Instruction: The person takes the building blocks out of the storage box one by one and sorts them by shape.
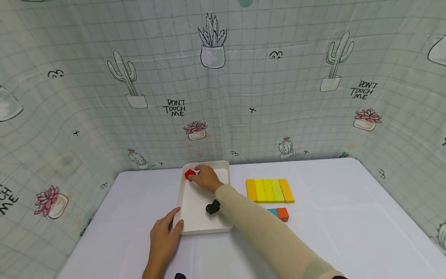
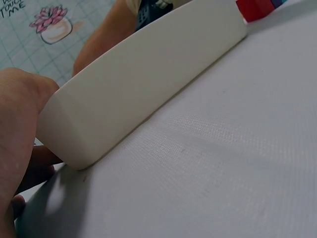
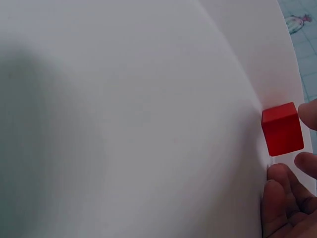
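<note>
In the head view, a white tray (image 1: 195, 217) lies on the table. My left hand (image 1: 165, 234) grips its near left corner, with the thumb and a finger over the rim; in the left wrist view, other fingers are partly hidden around the corner. My right hand (image 1: 207, 178) reaches into the far left of the tray beside a red block (image 1: 189, 175). In the right wrist view, the red block (image 3: 282, 130) sits near the tray wall, with two right fingertips close to its side and lower corner. Small gaps show there; whether one fingertip touches is unclear.
Several yellow and orange-yellow blocks (image 1: 270, 190) lie side by side in a row right of the tray. Nearer, a red-orange block (image 1: 283, 214) stands against a blue block (image 1: 273, 212), partly covered by the right sleeve (image 1: 265, 236). A patterned cloth (image 1: 230, 85) hangs behind the table.
</note>
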Demonstrator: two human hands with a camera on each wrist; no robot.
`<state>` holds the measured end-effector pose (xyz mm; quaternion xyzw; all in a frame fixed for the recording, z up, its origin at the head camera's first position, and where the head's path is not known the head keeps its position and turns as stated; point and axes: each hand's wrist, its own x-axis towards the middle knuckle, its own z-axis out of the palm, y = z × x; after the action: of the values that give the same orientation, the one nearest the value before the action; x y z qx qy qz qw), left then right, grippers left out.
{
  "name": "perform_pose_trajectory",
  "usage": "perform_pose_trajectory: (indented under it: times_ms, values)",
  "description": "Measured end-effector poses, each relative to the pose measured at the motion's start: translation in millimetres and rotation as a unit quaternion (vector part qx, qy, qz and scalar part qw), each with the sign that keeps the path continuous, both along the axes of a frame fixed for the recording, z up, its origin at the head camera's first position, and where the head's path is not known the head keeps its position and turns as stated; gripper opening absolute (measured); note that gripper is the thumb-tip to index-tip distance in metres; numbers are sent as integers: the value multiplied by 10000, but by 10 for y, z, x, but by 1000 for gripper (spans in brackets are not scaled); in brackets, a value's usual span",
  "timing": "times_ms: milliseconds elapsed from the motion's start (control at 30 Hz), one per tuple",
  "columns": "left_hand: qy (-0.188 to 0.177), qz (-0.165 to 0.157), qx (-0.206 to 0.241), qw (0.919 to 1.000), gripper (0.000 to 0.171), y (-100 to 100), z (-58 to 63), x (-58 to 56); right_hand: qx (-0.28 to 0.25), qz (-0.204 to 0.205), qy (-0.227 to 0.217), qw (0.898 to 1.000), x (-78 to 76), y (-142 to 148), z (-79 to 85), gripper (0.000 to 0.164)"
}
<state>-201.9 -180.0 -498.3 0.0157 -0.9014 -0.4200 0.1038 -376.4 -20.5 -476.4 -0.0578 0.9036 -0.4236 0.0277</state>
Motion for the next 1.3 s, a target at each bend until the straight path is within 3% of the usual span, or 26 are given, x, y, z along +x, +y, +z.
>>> perform_pose_trajectory:
  times_ms: [400,700,1067,1300]
  values:
    - [73,69,-63,9999,42,-5,3,2,62,116,91,9999,-2,-14,-4,41]
    - [124,70,-75,9999,41,10,5,3,354,152,308,9988,-17,-18,-45,35]
    - [106,81,-43,9999,42,28,-31,23,866,324,565,9941,21,0,-79,41]
    - [100,99,-110,9998,42,18,-17,6,511,244,343,9978,5,14,-39,33]
